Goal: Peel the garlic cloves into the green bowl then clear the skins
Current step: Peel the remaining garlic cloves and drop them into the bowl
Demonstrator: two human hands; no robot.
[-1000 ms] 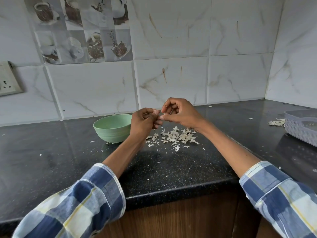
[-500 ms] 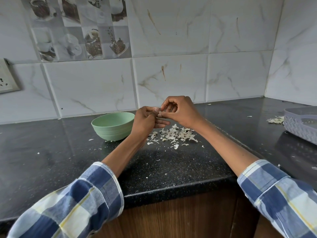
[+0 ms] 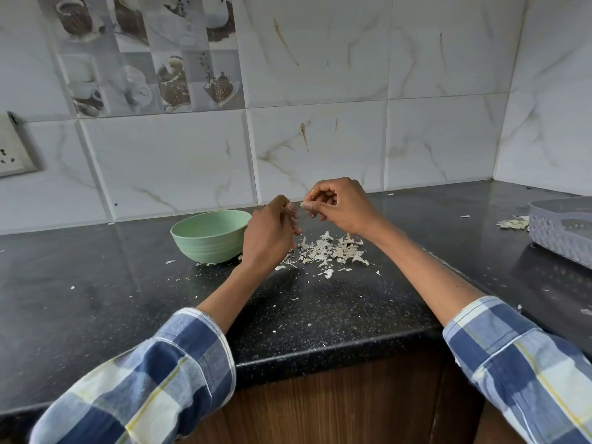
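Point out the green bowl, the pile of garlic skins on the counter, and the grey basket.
green bowl (image 3: 208,243): head view, on its outer front wall.
pile of garlic skins (image 3: 331,251): head view, on the middle of the heap.
grey basket (image 3: 559,238): head view, on its textured near wall.

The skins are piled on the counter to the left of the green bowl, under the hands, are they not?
Not quite: in the head view the skins are piled on the counter to the right of the green bowl, under the hands.
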